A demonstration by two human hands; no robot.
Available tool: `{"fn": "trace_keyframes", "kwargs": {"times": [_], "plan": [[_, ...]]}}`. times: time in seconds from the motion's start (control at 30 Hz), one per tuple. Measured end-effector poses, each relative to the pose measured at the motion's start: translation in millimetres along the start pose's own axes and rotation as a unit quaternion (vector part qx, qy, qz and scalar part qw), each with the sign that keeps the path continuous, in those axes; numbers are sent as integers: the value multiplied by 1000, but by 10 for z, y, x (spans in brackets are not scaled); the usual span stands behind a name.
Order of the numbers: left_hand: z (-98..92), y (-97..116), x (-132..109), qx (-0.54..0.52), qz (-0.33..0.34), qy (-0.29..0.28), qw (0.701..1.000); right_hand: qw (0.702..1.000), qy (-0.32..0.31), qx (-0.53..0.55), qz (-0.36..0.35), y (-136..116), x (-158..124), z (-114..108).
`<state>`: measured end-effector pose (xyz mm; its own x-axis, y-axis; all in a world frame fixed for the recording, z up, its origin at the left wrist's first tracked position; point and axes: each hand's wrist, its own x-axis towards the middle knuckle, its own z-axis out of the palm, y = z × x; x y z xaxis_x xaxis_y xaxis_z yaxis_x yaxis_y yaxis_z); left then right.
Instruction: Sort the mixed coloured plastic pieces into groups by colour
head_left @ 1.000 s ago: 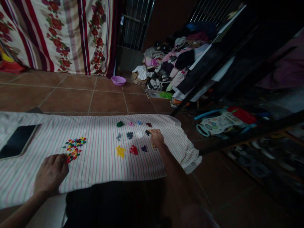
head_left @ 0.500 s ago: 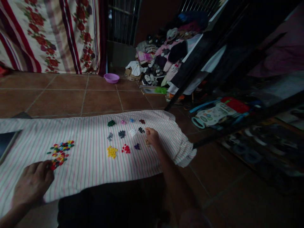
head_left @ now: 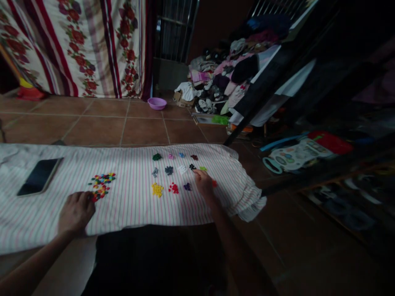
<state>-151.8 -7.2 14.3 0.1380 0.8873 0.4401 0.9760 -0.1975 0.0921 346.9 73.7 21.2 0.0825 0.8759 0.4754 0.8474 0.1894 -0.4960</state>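
My right hand [head_left: 203, 183] is positioned palm down, its thumb and forefinger brought close together at the near edge of the black pieces [head_left: 192, 167]. Whether a piece is pinched between those tips I cannot tell; they are too small and dark. Directly beyond my fingertips lie the brown pieces [head_left: 194, 157]; just left of the tips, the white pieces [head_left: 182, 169]. The lime-green pieces [head_left: 203, 168] show just past my knuckles, and the orange pieces [head_left: 214, 183] just right of my wrist, partly covered by it.

Nearer my body and left of this grip, in a row, are the dark purple pieces [head_left: 187, 186], the red pieces [head_left: 173, 188] and the yellow pieces [head_left: 157, 189], the last farthest off. Each colour is grouped separately.

My left hand [head_left: 77, 210] rests on the striped cloth [head_left: 132, 209], fingers curled, tips at the near-left edge of the mixed pile [head_left: 101, 187]. Whether they close on a piece I cannot tell; the tips are hidden. The pile, of several colours, extends right of and beyond those fingers. Left of that hand and farther out, a phone [head_left: 40, 176] lies flat, dark screen up, apart from the pieces.
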Motion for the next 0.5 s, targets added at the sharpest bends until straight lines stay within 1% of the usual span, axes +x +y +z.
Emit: {"fn": "trace_keyframes", "kwargs": {"times": [0.07, 0.13, 0.23, 0.3, 0.33, 0.4, 0.43, 0.5], "plan": [[-7, 57, 19, 22, -19, 13, 1000, 1000, -18, 18, -13, -200, -98, -12], [-7, 87, 47, 16, -41, 19, 999, 998, -39, 37, -28, -424, -168, -8], [-25, 107, 84, -40, -69, 12, 997, 994, -63, 61, -58, -812, -221, 52], [-62, 126, 55, -94, -94, 20, 991, 990, -84, 83, -80, -1107, -233, 150], [-84, 140, 5, -118, -126, 34, 984, 986, -98, 97, -92, -1264, -236, 222], [-122, 173, -193, -145, -220, 70, 962, 976, -135, 127, -118, -1586, -243, 413], [-130, 190, -341, -163, -242, 74, 954, 968, -158, 142, -132, -1746, -247, 530], [-107, 216, -708, -197, -272, 54, 940, 953, -207, 161, -155, -2047, -254, 793]]}}
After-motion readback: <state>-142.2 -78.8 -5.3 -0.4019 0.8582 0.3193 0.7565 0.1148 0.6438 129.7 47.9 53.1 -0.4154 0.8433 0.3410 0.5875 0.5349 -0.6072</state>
